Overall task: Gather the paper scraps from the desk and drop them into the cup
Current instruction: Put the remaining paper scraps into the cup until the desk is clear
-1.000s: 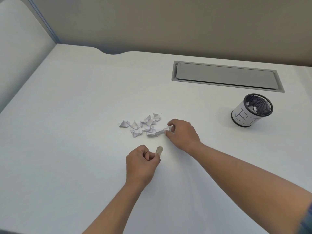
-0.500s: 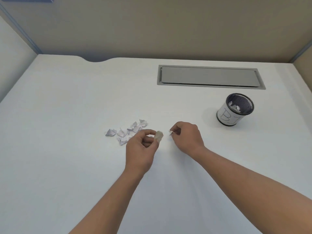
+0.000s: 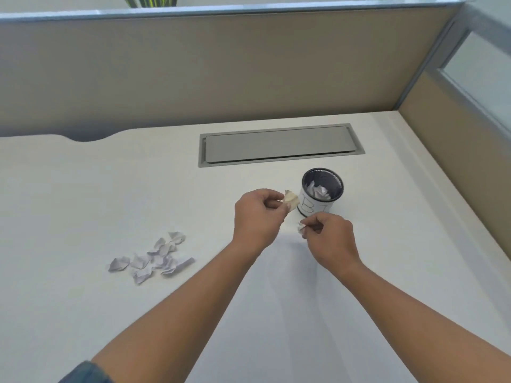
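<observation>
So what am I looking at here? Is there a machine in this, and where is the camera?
No machine here: these are a person's two bare hands. The single camera sits on the person's head and looks forward and down, so both arms reach in from the bottom of the picture. The surface is a white desk with a grey hatch set into it near the back wall. A small pile of crumpled paper scraps lies to the left. A black mesh cup stands to the right, with some scraps already inside. The left hand pinches one scrap beside the cup. The right hand pinches a smaller scrap just in front of it.
</observation>
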`<action>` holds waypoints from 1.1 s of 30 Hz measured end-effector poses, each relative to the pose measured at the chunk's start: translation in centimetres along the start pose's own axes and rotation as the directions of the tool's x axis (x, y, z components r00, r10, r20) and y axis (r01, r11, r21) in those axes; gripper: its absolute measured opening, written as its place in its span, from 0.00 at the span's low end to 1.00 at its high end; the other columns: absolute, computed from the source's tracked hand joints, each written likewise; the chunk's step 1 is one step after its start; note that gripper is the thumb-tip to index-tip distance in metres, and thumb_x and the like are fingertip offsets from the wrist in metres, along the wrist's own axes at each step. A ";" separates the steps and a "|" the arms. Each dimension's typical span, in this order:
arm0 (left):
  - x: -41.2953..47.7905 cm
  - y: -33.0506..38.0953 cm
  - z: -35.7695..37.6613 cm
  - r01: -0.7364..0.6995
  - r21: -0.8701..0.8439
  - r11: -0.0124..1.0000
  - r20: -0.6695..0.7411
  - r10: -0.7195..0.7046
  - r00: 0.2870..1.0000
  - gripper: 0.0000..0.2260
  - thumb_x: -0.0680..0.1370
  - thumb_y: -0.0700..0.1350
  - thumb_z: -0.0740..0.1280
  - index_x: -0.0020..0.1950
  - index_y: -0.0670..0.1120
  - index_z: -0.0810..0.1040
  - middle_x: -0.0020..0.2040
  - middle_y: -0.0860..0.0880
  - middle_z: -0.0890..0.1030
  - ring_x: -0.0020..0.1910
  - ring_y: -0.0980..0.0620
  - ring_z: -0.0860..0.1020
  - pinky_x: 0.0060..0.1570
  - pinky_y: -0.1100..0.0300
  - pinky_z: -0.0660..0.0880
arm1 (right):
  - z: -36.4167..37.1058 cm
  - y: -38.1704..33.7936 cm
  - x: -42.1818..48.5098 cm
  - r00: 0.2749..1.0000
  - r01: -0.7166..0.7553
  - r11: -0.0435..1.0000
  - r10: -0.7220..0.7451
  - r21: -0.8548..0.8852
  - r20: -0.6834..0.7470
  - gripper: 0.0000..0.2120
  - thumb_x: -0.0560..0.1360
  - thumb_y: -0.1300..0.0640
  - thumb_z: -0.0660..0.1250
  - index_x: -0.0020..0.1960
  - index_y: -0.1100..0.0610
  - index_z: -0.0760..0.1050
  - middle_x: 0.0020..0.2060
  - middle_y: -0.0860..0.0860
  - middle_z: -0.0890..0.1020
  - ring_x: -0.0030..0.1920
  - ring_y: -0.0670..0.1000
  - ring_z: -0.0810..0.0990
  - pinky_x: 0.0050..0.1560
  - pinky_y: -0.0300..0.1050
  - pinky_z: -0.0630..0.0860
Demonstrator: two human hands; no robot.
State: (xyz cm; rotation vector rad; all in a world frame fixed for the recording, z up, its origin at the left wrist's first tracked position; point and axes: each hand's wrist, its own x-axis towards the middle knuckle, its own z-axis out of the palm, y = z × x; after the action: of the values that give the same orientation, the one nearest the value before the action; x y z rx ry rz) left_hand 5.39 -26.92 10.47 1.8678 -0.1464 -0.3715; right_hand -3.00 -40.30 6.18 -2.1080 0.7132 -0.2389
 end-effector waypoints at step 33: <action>-3.1 -7.7 -4.3 0.131 0.181 0.975 -0.155 -0.103 0.983 0.03 0.74 0.50 0.72 0.41 0.56 0.81 0.37 0.60 0.82 0.33 0.61 0.80 0.35 0.61 0.72 | -5.0 -1.3 5.4 0.976 0.044 0.994 -0.064 -0.097 -0.210 0.04 0.72 0.55 0.70 0.41 0.48 0.82 0.29 0.42 0.78 0.31 0.43 0.78 0.36 0.40 0.74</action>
State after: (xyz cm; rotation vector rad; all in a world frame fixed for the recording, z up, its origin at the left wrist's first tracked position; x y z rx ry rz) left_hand 3.19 -19.68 5.00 2.0911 0.0286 -0.3096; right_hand -0.10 -46.24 9.70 -2.2125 0.8060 -0.4764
